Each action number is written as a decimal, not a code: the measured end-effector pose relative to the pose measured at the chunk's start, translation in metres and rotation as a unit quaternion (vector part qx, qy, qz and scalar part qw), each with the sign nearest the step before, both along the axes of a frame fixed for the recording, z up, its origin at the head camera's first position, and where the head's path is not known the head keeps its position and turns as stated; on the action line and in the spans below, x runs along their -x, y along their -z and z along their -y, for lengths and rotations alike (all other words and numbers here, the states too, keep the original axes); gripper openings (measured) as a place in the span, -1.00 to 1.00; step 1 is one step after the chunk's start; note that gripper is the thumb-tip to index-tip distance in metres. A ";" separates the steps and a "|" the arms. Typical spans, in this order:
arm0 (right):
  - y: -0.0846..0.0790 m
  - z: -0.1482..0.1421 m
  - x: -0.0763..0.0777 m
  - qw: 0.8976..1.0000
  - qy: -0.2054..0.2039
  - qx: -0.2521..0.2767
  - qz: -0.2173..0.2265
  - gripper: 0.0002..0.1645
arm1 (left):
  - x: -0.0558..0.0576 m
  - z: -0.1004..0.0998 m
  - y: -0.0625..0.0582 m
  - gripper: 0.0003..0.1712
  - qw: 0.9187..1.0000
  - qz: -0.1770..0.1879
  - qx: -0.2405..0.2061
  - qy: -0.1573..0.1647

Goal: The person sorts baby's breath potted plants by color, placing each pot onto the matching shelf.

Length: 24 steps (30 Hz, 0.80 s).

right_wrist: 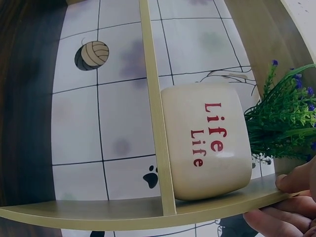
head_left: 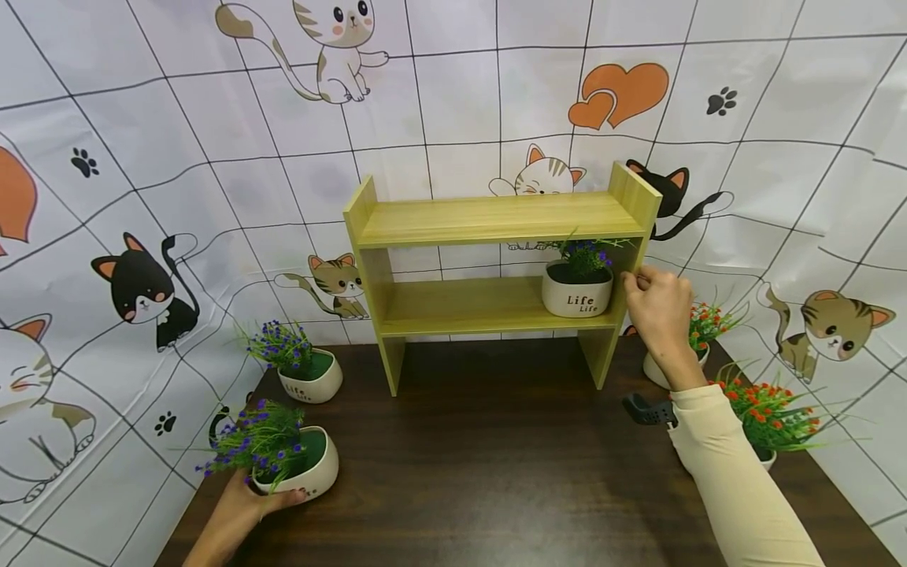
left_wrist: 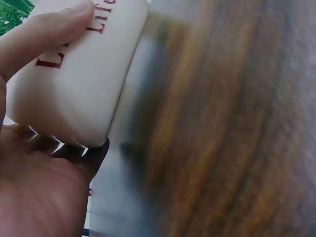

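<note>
The smooth white oval pot with purple flowers and green leaves (head_left: 320, 470) is in the left hand (head_left: 239, 504), at the near left of the dark brown wooden table (head_left: 489, 472). The thumb lies across its front, over the red letters, and the bent fingers hug the other side; whether it touches the table, I cannot tell. It looks stiff, a bit slippery, maybe light, and it could chip if dropped. The hard sides seem best to hold; the floppy flowers would bend. The right hand (head_left: 659, 303) pinches the side of the pale yellow wooden shelf (head_left: 496, 220), thumb inside, bent fingers outside.
</note>
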State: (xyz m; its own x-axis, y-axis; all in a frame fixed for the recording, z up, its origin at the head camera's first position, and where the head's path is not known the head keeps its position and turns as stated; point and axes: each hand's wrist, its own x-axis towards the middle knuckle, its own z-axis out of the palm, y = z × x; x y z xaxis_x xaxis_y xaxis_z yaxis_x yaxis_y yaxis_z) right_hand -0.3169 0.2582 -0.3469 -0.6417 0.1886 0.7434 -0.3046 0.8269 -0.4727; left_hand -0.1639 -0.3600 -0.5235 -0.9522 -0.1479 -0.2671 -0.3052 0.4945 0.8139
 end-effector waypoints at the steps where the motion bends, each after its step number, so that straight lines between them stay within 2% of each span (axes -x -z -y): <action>1: 0.000 0.000 0.000 1.000 0.000 0.000 -0.001 -0.77 | 0.001 0.000 -0.001 0.22 1.000 -0.001 0.003 -0.002; 7: 0.000 0.000 0.000 1.000 -0.002 0.003 0.003 -0.77 | 0.003 -0.003 -0.008 0.31 1.000 -0.006 0.027 -0.006; 12: 0.001 0.001 0.000 1.000 -0.005 0.006 0.004 -0.76 | 0.003 -0.009 -0.012 0.32 1.000 -0.008 0.027 -0.013; 24: 0.001 0.001 0.000 1.000 -0.002 0.002 0.005 -0.74 | 0.007 -0.026 -0.024 0.18 0.998 -0.055 0.020 0.011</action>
